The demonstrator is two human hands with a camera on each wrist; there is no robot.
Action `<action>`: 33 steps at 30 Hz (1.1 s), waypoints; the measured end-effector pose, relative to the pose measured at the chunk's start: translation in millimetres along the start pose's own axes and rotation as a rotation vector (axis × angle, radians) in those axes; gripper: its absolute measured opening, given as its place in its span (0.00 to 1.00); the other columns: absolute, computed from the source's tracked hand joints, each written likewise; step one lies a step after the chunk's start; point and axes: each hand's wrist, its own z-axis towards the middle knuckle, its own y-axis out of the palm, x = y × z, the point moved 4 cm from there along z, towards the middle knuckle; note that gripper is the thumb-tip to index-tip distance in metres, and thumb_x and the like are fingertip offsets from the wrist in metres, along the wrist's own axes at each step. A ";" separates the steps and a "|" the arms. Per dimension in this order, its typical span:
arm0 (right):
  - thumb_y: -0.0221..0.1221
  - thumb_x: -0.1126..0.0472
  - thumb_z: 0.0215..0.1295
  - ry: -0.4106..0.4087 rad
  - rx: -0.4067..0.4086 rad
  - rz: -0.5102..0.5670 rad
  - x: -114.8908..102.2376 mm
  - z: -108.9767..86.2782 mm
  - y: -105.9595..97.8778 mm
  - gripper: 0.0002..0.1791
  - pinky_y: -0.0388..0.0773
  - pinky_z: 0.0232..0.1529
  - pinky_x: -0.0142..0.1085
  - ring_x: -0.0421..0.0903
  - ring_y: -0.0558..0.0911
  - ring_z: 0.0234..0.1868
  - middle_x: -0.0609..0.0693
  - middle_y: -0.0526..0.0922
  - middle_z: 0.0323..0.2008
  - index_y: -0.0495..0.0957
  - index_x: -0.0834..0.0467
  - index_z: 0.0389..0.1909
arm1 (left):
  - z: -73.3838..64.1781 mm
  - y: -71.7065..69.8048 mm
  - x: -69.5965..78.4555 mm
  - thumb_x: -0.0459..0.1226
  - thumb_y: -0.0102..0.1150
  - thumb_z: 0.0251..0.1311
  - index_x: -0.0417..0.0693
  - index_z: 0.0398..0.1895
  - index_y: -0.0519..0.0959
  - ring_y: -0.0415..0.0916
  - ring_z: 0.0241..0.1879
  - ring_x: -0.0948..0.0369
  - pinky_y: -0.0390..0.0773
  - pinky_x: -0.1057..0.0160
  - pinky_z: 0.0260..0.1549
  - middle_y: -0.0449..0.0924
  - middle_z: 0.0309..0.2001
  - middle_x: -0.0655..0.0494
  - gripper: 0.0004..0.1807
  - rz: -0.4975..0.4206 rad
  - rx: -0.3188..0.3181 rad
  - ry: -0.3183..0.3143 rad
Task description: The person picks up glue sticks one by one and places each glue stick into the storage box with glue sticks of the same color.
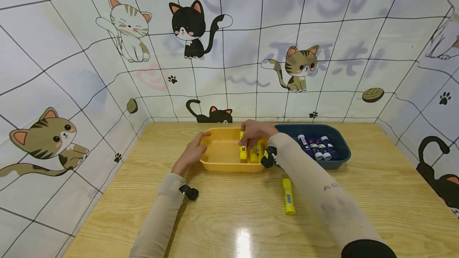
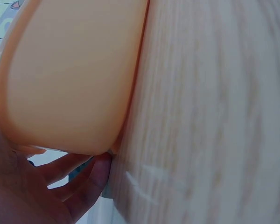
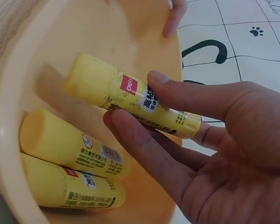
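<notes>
My right hand (image 1: pixel 257 131) pinches a yellow glue stick (image 3: pixel 95 83) between thumb and fingers, above the floor of the yellow bin (image 1: pixel 220 150). Its label, with a red patch, faces up in the right wrist view. Beside it in the bin, two more yellow glue sticks (image 3: pixel 79 142) lie side by side near the right end. My left hand (image 2: pixel 60 186) grips the bin's left end, with a finger over the rim and others along the outside wall.
A dark blue bin (image 1: pixel 345 150) stands just right of the yellow one, with several purple glue sticks (image 1: pixel 305 144) with white caps in it. Another yellow glue stick (image 1: pixel 288 196) lies on the wooden table (image 1: pixel 222 210) in front. A cat-print cloth (image 1: pixel 244 79) hangs behind.
</notes>
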 end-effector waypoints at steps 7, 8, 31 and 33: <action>0.67 0.63 0.68 0.012 -0.012 -0.019 0.9 5.1 7.9 0.36 0.85 0.52 0.44 0.53 0.90 0.39 0.60 0.86 0.43 0.62 0.65 0.72 | -1.1 0.4 0.5 0.32 0.44 0.68 0.53 0.76 0.65 0.67 0.61 0.45 0.70 0.54 0.52 0.59 0.80 0.45 0.31 -0.004 -0.002 -0.003; 0.66 0.63 0.68 0.009 -0.011 -0.029 0.5 5.0 8.5 0.35 0.85 0.52 0.44 0.53 0.90 0.40 0.60 0.85 0.44 0.62 0.66 0.72 | -1.1 0.0 0.5 0.32 0.44 0.68 0.53 0.76 0.65 0.68 0.61 0.45 0.71 0.55 0.50 0.59 0.80 0.44 0.31 -0.001 -0.001 -0.002; 0.65 0.61 0.69 0.061 -0.004 -0.182 16.4 10.1 7.7 0.21 0.69 0.28 0.32 0.42 0.70 0.23 0.49 0.74 0.25 0.76 0.65 0.58 | 0.9 0.4 -1.1 0.32 0.43 0.67 0.52 0.76 0.65 0.66 0.63 0.45 0.69 0.51 0.55 0.60 0.80 0.45 0.32 -0.008 -0.009 -0.014; 0.64 0.62 0.70 0.062 -0.021 -0.173 16.8 10.9 8.7 0.17 0.67 0.26 0.31 0.42 0.68 0.21 0.49 0.72 0.24 0.77 0.66 0.55 | 0.8 0.5 -1.2 0.32 0.43 0.67 0.52 0.76 0.65 0.66 0.62 0.45 0.69 0.52 0.54 0.60 0.79 0.45 0.31 -0.006 -0.010 -0.014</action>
